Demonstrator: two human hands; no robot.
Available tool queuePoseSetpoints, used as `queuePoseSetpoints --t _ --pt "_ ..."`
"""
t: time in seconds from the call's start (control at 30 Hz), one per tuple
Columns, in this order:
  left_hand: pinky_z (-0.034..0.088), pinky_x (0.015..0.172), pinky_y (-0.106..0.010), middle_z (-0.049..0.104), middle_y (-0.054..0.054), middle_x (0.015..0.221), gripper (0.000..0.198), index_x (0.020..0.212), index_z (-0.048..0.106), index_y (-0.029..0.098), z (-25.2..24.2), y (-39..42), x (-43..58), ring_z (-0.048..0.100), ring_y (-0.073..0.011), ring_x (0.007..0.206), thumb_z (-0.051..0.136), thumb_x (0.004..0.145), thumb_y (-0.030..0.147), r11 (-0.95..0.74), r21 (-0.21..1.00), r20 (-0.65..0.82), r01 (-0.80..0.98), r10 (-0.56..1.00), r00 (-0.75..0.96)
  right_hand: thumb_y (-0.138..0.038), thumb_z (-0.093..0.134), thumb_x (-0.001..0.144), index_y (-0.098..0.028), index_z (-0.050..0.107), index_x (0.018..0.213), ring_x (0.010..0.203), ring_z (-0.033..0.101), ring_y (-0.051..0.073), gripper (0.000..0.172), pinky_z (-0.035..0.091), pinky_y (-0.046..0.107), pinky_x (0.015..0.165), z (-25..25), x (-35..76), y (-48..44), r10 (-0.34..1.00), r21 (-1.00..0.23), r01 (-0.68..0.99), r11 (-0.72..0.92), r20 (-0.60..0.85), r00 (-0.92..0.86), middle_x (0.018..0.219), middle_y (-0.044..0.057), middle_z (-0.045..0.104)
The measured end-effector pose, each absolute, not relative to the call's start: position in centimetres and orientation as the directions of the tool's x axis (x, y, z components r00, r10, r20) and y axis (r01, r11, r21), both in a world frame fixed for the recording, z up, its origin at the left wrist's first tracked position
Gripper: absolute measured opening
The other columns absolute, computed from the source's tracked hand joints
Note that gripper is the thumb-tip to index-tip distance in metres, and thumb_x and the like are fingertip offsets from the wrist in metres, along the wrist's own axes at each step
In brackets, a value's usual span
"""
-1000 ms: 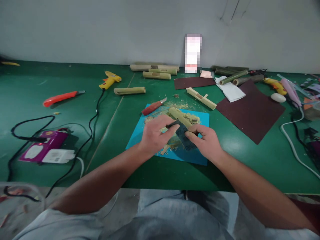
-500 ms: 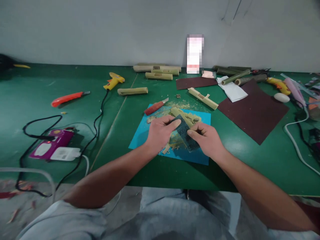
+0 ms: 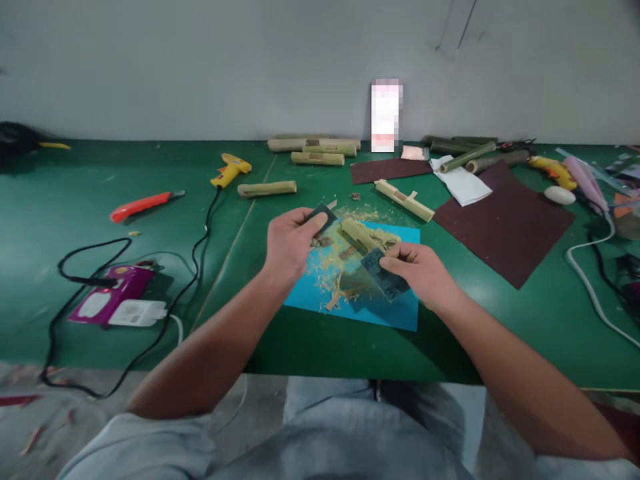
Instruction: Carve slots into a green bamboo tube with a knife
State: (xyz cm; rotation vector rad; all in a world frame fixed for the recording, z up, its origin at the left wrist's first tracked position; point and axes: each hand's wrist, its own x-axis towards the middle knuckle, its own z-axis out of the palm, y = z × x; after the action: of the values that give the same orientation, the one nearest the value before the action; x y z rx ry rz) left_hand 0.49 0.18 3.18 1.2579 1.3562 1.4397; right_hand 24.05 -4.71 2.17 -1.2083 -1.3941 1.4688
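Note:
My left hand (image 3: 287, 250) pinches a small dark piece of sandpaper (image 3: 323, 215) between thumb and fingers. A larger dark piece of sandpaper (image 3: 384, 279), with printed marks on its back, is gripped by my right hand (image 3: 417, 272). The two pieces are apart. Between the hands a cut bamboo tube (image 3: 355, 232) lies on a blue sheet (image 3: 400, 319), among shavings (image 3: 345, 287) and bamboo chips. The red-handled knife is mostly hidden behind my left hand; only its blade tip (image 3: 333, 204) shows.
Notched bamboo pieces (image 3: 405, 200) lie beyond the blue sheet. A yellow glue gun (image 3: 231, 171), red utility knife (image 3: 145, 205) and purple power strip (image 3: 113, 293) with cords are at left. Brown sheets (image 3: 510, 233), a white paper (image 3: 463, 183) and another glue gun (image 3: 553, 172) are at right.
The single dark sheet held by both hands is now in two pieces. My left hand has moved left and up with the smaller one, covering the red-handled knife.

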Motion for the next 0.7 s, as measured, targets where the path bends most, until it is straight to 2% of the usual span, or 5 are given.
queuePoseSetpoints --t 0.17,0.27,0.33,0.57,0.7 --pt "0.048 0.062 -0.026 0.066 -0.002 0.076 0.016 0.076 0.074 0.018 2.8 -0.9 1.8 0.058 -0.0129 0.068 0.077 0.076 0.034 -0.074 0.996 0.070 0.044 0.994 0.083 -0.044 0.071 0.076 -0.021 0.060 0.068 0.060 0.044 0.011 0.026 0.035 0.028 0.056 1.6 24.1 -4.2 0.999 -0.991 0.134 -0.007 -0.012 -0.037 0.065 -0.003 0.052" --pt "0.051 0.073 -0.031 0.069 -0.004 0.086 0.017 0.081 0.075 0.020 2.9 -1.8 2.7 0.063 -0.0178 0.082 0.075 0.078 0.036 -0.055 0.995 0.035 0.078 0.969 0.246 -0.042 0.068 0.079 -0.022 0.060 0.069 0.061 0.045 0.012 0.024 0.036 0.029 0.057 1.3 23.9 -4.3 0.998 -0.982 0.184 0.041 0.032 -0.049 0.065 -0.003 0.052" --pt "0.050 0.074 -0.032 0.070 -0.004 0.088 0.019 0.082 0.075 0.020 2.8 -2.2 2.9 0.062 -0.0188 0.084 0.074 0.079 0.039 -0.084 0.988 0.046 0.126 0.959 0.280 -0.042 0.066 0.080 -0.021 0.062 0.071 0.063 0.047 0.013 0.023 0.038 0.029 0.059 1.2 23.8 -4.4 0.995 -0.978 0.200 0.065 0.049 -0.081 0.067 -0.002 0.054" --pt "0.043 0.063 -0.028 0.065 -0.001 0.077 0.022 0.078 0.074 0.018 2.8 -2.1 2.7 0.057 -0.0152 0.072 0.075 0.079 0.040 -0.110 0.971 0.056 0.213 0.967 0.247 -0.042 0.066 0.080 -0.022 0.069 0.083 0.071 0.059 0.015 0.021 0.046 0.031 0.066 1.1 23.5 -4.7 0.989 -0.977 0.186 0.107 0.085 -0.123 0.080 0.001 0.067" --pt "0.043 0.058 -0.029 0.063 0.000 0.072 0.026 0.077 0.070 0.018 2.4 1.0 -0.1 0.055 -0.0126 0.063 0.079 0.074 0.042 -0.077 0.996 0.080 0.050 0.995 -0.065 -0.042 0.067 0.081 -0.022 0.071 0.092 0.073 0.061 0.016 0.023 0.049 0.032 0.069 1.2 23.5 -4.6 0.994 -0.978 0.174 0.112 0.109 -0.028 0.085 0.002 0.071"
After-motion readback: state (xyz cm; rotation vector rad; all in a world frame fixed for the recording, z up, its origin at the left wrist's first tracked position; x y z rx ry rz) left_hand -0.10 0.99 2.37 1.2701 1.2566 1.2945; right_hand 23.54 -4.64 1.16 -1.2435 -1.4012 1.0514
